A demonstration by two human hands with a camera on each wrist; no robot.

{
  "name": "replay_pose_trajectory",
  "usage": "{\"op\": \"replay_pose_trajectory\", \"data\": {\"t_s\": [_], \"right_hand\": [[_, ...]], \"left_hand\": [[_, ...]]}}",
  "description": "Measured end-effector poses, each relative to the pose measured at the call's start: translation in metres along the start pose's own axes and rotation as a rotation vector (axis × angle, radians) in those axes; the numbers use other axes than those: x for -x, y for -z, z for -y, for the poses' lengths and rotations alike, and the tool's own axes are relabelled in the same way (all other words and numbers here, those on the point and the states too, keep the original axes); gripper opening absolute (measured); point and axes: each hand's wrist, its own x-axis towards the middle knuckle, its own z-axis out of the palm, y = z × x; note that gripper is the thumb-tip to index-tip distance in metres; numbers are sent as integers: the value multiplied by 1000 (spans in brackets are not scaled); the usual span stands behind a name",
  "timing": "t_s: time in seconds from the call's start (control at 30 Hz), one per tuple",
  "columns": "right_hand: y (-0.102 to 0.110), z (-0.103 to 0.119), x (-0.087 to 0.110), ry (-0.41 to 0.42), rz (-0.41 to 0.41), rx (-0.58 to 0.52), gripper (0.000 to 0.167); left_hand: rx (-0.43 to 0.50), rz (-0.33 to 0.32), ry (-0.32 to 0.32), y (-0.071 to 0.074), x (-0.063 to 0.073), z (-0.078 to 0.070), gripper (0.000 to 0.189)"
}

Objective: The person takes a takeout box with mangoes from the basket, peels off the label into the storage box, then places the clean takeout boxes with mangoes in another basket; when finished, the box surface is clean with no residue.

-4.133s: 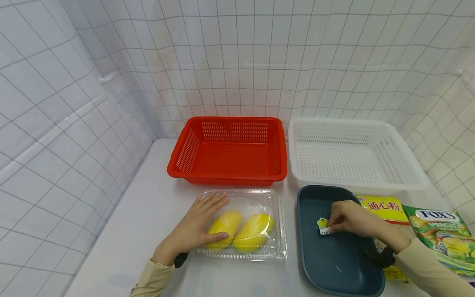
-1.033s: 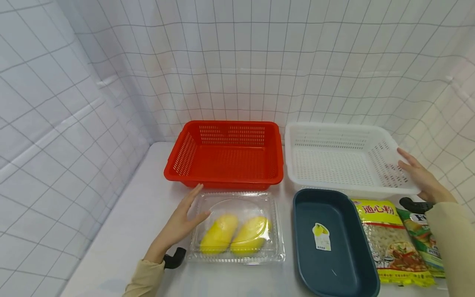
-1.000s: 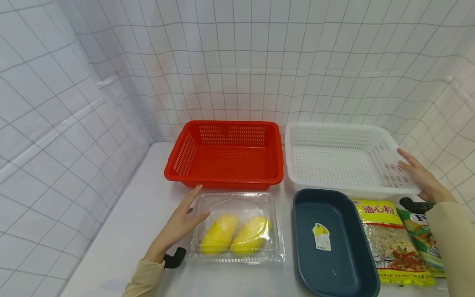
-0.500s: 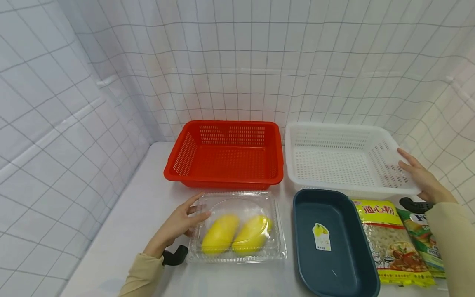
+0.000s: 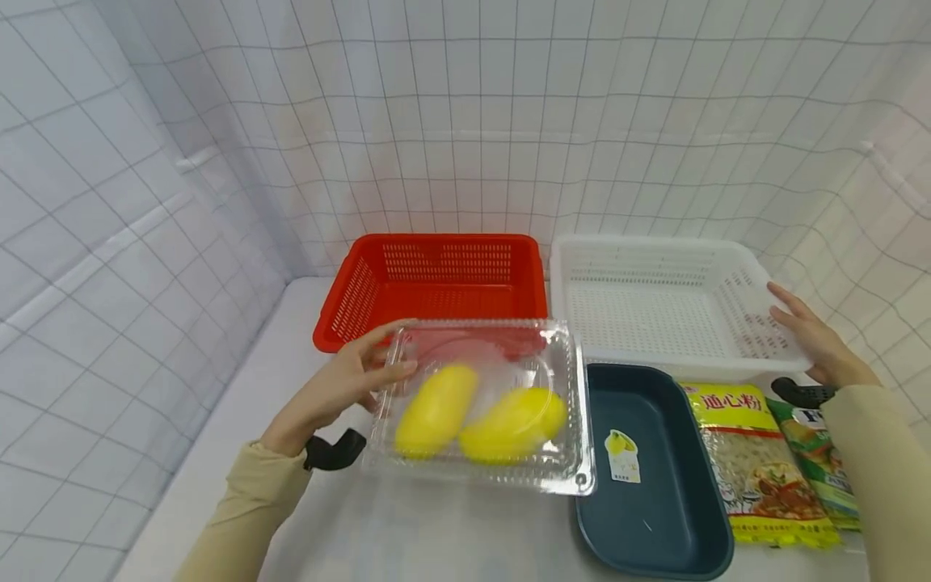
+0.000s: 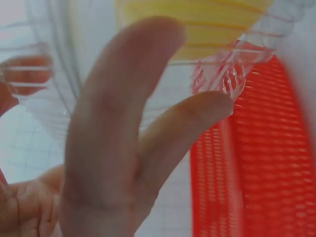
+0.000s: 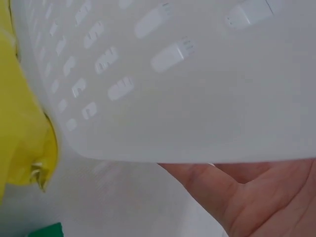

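In the head view my left hand (image 5: 330,392) grips the left side of a clear plastic clamshell box (image 5: 480,477), which is lifted and tilted. Two yellow mangoes (image 5: 436,412) lie inside the box. Fingers (image 6: 106,118) press along the ridged wall in the left wrist view, with the yellow fruit beyond. At the far right my right hand (image 5: 818,335) rests against the right end of the white basket (image 5: 680,356), its visible fingers fairly straight. The basket wall hides its fingertips in the right wrist view.
A red basket (image 5: 538,275) stands behind the clear box. Right of the box is a dark blue tray (image 5: 658,525) with a fruit label (image 5: 622,457). A yellow pasta packet (image 5: 749,461) and a green FOX'S packet (image 5: 807,436) lie farther right.
My left hand, earlier beside the clear box, has taken hold of it and raised it toward the red basket. One mango has tilted. My right hand left the label for the white basket.
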Motion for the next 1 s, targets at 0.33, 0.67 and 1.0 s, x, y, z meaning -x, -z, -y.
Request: {"op": "replay_pose_trajectory", "data": {"t_s": [0.33,0.67,1.0], "right_hand": [[-4,-5,-1,0,-7,-33,61],[-6,-5,0,10,-34,35,59],[-17,-6,-8,-22,-75,123,61]], "left_hand": [[47,6,-40,-16,-118,-57,75],[40,14,-47,-72,-219,-84,72],[13,67,104,-116,-268,-80,75]]}}
